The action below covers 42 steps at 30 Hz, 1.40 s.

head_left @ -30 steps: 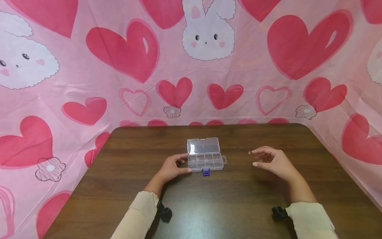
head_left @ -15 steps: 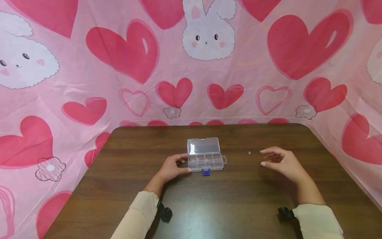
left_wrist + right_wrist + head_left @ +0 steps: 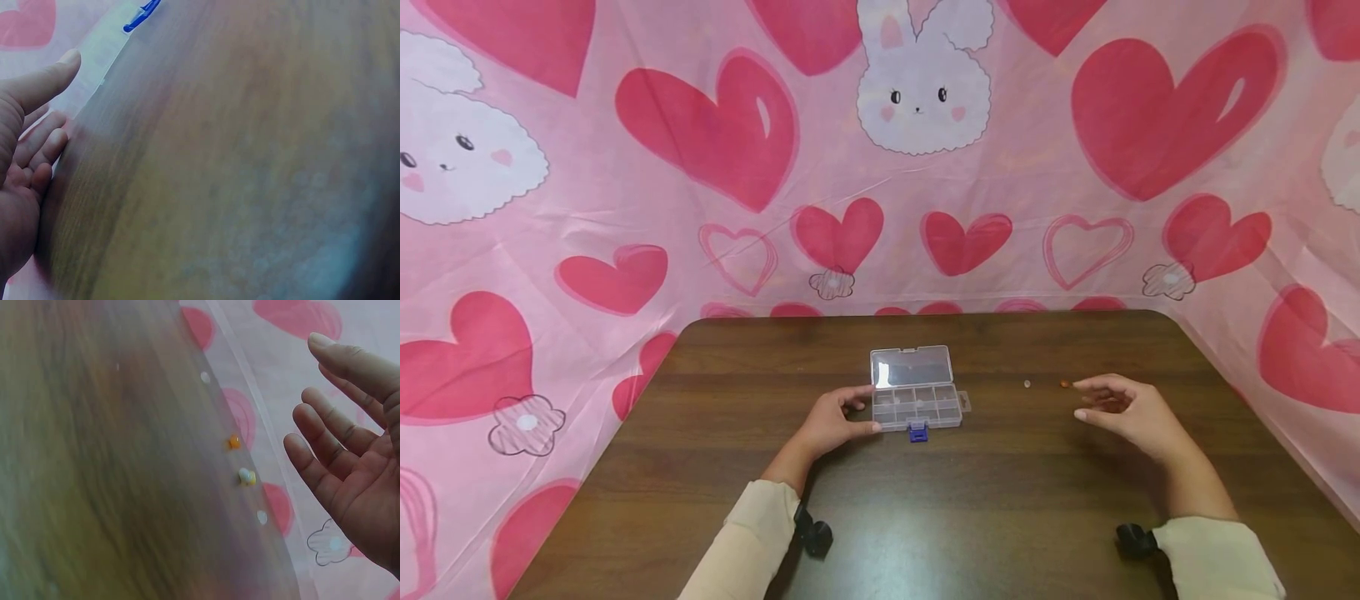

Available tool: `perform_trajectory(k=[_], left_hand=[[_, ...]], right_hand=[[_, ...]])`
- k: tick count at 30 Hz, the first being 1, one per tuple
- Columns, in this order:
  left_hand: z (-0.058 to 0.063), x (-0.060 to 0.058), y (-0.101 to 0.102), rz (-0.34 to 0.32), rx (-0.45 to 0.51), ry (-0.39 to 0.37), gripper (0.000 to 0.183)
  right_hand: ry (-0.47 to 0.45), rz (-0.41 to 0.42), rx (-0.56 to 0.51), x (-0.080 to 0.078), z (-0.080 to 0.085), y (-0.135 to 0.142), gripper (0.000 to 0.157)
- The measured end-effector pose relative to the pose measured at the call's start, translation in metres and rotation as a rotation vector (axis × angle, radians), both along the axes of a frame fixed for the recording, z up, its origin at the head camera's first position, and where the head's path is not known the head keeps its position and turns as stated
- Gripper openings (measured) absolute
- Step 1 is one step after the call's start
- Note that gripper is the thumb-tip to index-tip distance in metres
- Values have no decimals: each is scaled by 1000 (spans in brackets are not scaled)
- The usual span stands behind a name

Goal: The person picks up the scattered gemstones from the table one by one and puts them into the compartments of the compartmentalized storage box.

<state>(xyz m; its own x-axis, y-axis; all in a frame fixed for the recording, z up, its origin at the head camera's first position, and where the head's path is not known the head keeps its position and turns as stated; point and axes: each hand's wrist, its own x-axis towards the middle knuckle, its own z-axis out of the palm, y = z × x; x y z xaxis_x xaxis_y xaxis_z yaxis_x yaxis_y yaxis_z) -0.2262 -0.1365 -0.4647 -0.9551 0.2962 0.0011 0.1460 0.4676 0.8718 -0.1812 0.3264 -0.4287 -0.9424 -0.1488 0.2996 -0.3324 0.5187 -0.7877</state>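
A clear plastic compartment box (image 3: 917, 408) lies on the table with its lid (image 3: 912, 367) folded back and its blue latch (image 3: 918, 433) at the front. My left hand (image 3: 831, 423) holds the box at its left end, thumb at the front corner and index finger near the hinge. To the right, my right hand (image 3: 1131, 408) hovers over the table, fingers apart and nothing between them. Just beyond its fingertips is a tiny orange piece (image 3: 1064, 384). A small pale piece (image 3: 1027, 384) lies farther left. Both also appear in the right wrist view, the orange one (image 3: 234, 442) clearly.
In the right wrist view, a white-and-yellow piece (image 3: 248, 477) and another white piece (image 3: 262, 517) lie in line with the orange one. The brown wooden table (image 3: 970, 517) has a pink heart-patterned cloth (image 3: 1030, 167) behind it. A hanging tab (image 3: 965, 401) juts from the box's right end.
My right hand has moved right, away from the pale piece, and the orange piece now shows by its fingertips. The left hand and the box stay in place.
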Motion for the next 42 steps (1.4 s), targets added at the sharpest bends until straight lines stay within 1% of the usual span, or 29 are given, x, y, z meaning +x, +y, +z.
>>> perform_trajectory(k=[5,13,21,30,37,42], left_hand=[[0,0,0,2,-4,4,60],[0,-1,-1,-6,-28,16,63],[0,-1,-1,-7,-29,23,61],[-1,-3,0,-4,-39,38,61],[-1,-1,0,1,-29,17,61],[-2,-3,0,-5,-42,21,61]], right_hand=[[-3,-9,-16,-1,-4,7,39],[-24,-35,9,-4,-8,21,39],[-18,-57,18,-9,-15,33,38],[-44,-67,41,-12,-16,46,39],[-57,-72,57,-18,-22,57,38],[-62,-83,69,-23,-24,62,38]])
